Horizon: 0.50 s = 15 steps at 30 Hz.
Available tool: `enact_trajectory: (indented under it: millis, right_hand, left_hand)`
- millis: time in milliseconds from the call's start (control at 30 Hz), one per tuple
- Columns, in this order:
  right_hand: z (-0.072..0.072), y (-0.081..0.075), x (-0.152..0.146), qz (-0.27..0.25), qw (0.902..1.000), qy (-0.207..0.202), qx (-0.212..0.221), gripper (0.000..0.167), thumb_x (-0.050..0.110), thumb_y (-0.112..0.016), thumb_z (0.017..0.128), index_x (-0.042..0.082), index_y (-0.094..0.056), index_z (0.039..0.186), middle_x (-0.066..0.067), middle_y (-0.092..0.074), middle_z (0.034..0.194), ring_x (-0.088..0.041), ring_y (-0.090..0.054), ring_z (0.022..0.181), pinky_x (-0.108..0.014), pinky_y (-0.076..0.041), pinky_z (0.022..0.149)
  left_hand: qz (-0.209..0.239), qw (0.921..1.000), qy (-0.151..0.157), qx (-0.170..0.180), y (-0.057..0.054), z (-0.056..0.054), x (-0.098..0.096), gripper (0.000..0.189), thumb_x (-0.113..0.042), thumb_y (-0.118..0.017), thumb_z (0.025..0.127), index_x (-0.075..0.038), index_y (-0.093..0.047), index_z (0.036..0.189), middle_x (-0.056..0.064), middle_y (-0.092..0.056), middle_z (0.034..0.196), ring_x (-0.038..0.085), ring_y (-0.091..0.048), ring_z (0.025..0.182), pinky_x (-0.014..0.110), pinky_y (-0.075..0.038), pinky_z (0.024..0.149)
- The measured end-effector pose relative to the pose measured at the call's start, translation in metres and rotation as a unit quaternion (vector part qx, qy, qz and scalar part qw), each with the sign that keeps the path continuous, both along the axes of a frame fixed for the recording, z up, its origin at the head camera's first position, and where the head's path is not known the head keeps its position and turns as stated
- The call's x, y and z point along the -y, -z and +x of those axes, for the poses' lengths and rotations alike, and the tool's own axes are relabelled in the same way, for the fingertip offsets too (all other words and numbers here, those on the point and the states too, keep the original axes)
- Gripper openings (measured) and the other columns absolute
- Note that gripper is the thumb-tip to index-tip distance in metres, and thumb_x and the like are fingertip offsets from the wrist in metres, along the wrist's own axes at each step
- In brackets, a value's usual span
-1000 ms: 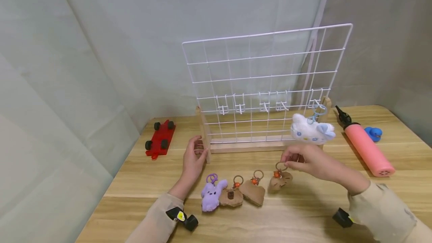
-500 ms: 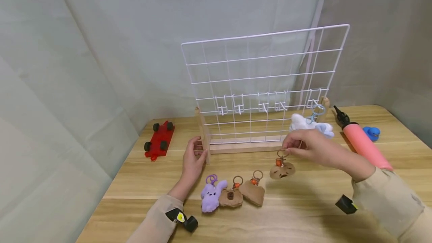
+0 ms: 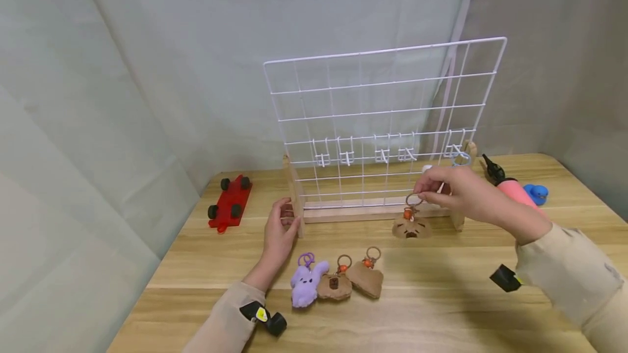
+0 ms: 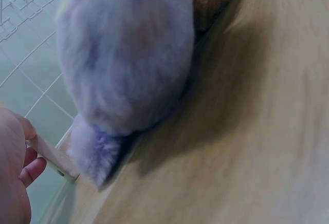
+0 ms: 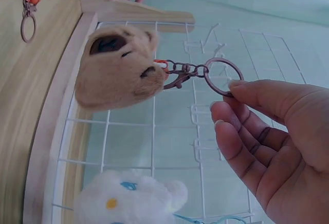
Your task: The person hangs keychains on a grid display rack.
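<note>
My right hand (image 3: 463, 192) pinches the metal ring of a brown plush keychain (image 3: 411, 227) between thumb and finger. The plush hangs below the ring, in front of the rack's wooden base bar. In the right wrist view its face, clasp and orange bead (image 5: 161, 66) show plainly. My left hand (image 3: 281, 233) grips the left wooden leg (image 3: 294, 195) of a white wire grid rack (image 3: 363, 87). Several white hooks (image 3: 381, 156) line one row of the grid. A white plush keychain (image 5: 128, 198) hangs at the right, mostly hidden behind my right hand in the head view.
On the table before the rack lie a purple plush keychain (image 3: 305, 287) and two brown plush keychains, one face up (image 3: 334, 286) and one plain side up (image 3: 367, 279). A red wheeled toy (image 3: 230, 205) lies left; a pink pump (image 3: 517, 192) and blue duck (image 3: 536, 194) lie right.
My right hand has lifted the brown plush keychain off the table and raised it up toward the rack. My left hand has stayed on the wooden leg.
</note>
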State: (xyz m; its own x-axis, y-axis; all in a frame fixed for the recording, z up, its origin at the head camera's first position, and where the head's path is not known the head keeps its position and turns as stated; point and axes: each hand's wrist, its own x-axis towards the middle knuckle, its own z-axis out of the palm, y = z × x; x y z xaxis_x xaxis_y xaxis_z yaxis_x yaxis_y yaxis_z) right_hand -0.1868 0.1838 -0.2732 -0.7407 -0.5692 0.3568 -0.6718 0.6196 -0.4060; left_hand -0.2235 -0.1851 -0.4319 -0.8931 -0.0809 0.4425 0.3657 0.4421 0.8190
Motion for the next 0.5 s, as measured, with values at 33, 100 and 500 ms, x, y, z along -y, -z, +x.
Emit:
enact_trajectory:
  millis: [33, 100, 500]
  right_hand:
    - [-0.001, -0.001, 0.000, 0.000, 1.0000, 0.001, -0.009, 0.010, 0.007, -0.068, 0.087, 0.016, -0.067, 0.092, 0.012, -0.063, 0.079, 0.004, -0.053, 0.072, -0.019, -0.048, 0.059]
    - [-0.004, -0.004, -0.001, 0.000, 0.9997, 0.007, -0.024, 0.011, 0.007, -0.068, 0.087, 0.016, -0.067, 0.092, 0.013, -0.062, 0.079, 0.004, -0.052, 0.072, -0.019, -0.047, 0.058]
    - [-0.011, -0.017, 0.000, -0.014, 0.9950, 0.049, -0.086, 0.010, 0.004, -0.068, 0.086, 0.011, -0.069, 0.094, 0.002, -0.069, 0.082, 0.001, -0.056, 0.071, -0.019, -0.047, 0.056]
  left_hand:
    - [0.001, 1.0000, 0.000, -0.001, -0.001, 0.000, 0.000, 0.047, 0.010, -0.063, 0.084, 0.002, -0.047, 0.128, 0.024, -0.061, 0.112, 0.034, -0.062, 0.099, 0.021, -0.054, 0.077]
    - [0.000, 1.0000, 0.000, -0.005, -0.001, -0.001, 0.000, 0.047, 0.010, -0.062, 0.084, 0.003, -0.047, 0.128, 0.024, -0.061, 0.111, 0.034, -0.062, 0.098, 0.021, -0.054, 0.076]
    - [-0.006, 1.0000, 0.001, -0.005, -0.002, 0.002, -0.001, 0.047, 0.010, -0.062, 0.084, 0.003, -0.047, 0.127, 0.024, -0.061, 0.110, 0.034, -0.063, 0.097, 0.028, -0.057, 0.078]
